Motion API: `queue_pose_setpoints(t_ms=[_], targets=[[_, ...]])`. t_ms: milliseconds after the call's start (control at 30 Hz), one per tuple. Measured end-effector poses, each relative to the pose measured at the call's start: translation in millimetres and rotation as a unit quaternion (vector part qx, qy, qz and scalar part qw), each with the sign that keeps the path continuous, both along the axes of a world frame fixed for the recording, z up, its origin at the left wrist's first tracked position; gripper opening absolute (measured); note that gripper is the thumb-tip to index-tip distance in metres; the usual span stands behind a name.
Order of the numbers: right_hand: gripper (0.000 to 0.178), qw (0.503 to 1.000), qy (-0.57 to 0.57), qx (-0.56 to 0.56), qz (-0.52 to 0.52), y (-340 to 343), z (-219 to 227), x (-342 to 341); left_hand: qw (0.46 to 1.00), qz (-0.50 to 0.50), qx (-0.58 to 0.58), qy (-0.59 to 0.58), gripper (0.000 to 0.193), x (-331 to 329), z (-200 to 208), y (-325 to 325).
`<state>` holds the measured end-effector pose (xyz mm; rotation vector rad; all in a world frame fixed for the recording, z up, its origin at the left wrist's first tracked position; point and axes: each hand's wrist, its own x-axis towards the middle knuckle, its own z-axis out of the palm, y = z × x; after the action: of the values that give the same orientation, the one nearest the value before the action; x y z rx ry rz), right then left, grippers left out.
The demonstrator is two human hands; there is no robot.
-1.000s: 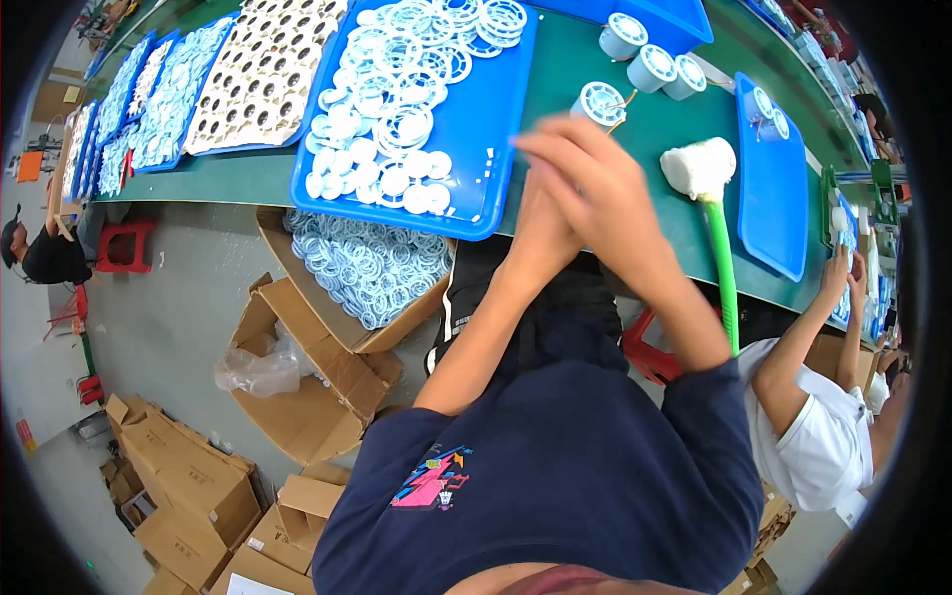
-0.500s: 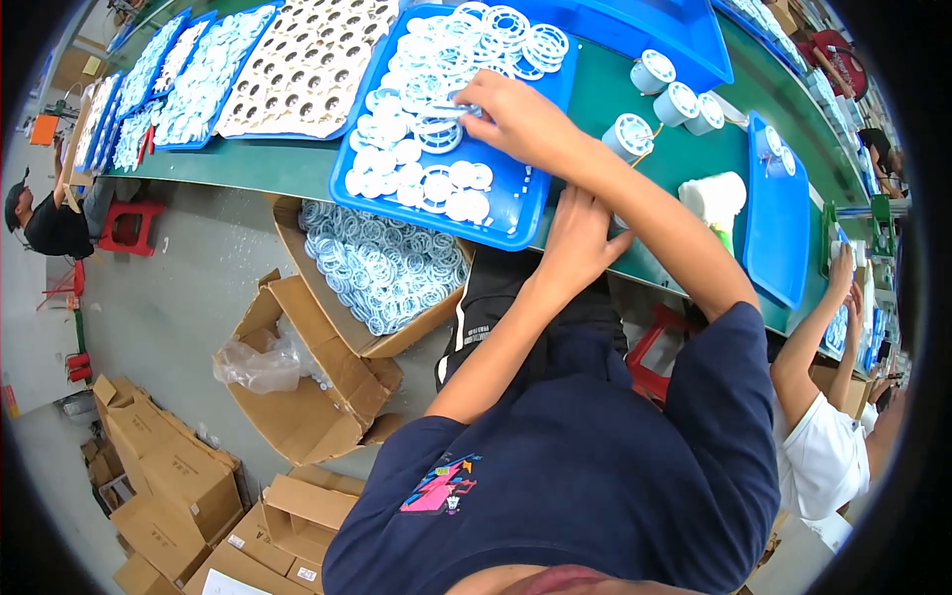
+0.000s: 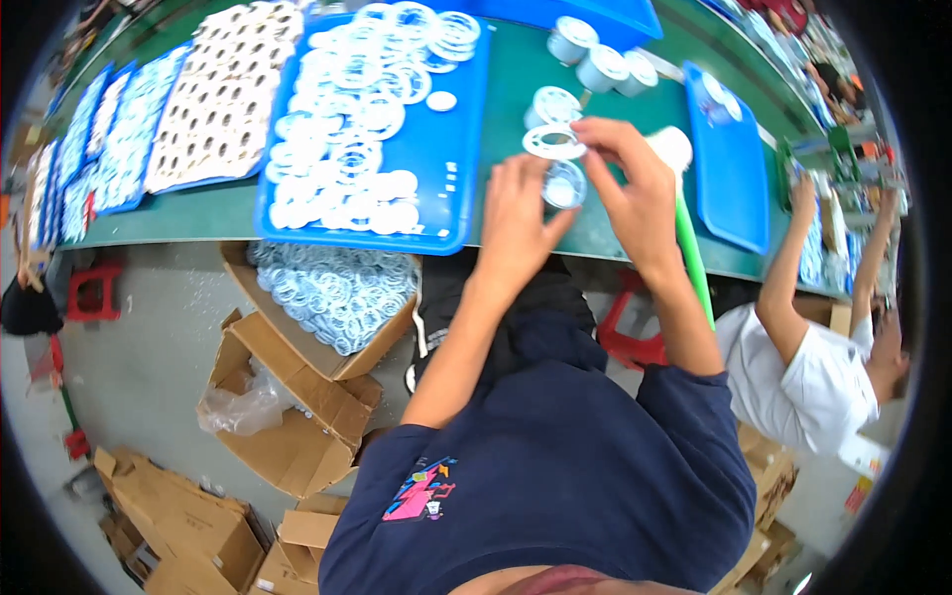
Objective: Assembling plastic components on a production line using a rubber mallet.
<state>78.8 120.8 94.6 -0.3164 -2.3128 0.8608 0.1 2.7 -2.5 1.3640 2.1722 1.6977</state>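
In my right hand point(image 3: 635, 193), a flat white slotted ring point(image 3: 533, 148) is pinched between thumb and fingers. It hangs tilted just above a pale round cup-shaped housing point(image 3: 563, 186), overlapping its far side in view. My left hand point(image 3: 514, 213) curls around that housing on the green table, thumb on the near side and fingers on the far left. Left of it lies a blue tray point(image 3: 426, 183) with many white rings point(image 3: 359, 159) and small white discs point(image 3: 397, 185). One disc point(image 3: 441, 101) lies apart from the piles.
Several white cylindrical housings point(image 3: 603, 69) stand beyond my hands. A white rounded object point(image 3: 671, 149) and a long green strip point(image 3: 692, 248) are beside my right forearm. Another blue tray point(image 3: 729, 188) lies to the right, near a co-worker's arms point(image 3: 793, 248). Below the table edge sits a ring-filled carton point(image 3: 332, 297).
My right hand has moved from the ring tray to the right, carrying a ring over the housing. My left hand now shows clear of the right forearm. The whole view has shifted.
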Motion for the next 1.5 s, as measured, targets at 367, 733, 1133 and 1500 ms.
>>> queue_pose_setpoints(t_ms=[367, 733, 1133, 1500], targets=[[0.04, 0.987, -0.09, 0.06, -0.116, 9, -71, 95, 0.999, -0.002, -0.04, -0.024, 0.065, 1, 10, 3], [0.069, 0.979, -0.112, 0.068, -0.157, -1, -71, 76, 0.996, -0.02, -0.067, -0.052, 0.067, 3, 16, -2], [0.066, 0.994, -0.1, -0.039, 0.012, -1, -13, 67, 0.994, -0.035, -0.07, -0.082, 0.073, -3, 18, -7], [0.057, 0.979, -0.151, -0.081, 0.114, 11, -17, 34, 0.995, -0.04, -0.036, -0.089, 0.087, 1, 11, -10]])
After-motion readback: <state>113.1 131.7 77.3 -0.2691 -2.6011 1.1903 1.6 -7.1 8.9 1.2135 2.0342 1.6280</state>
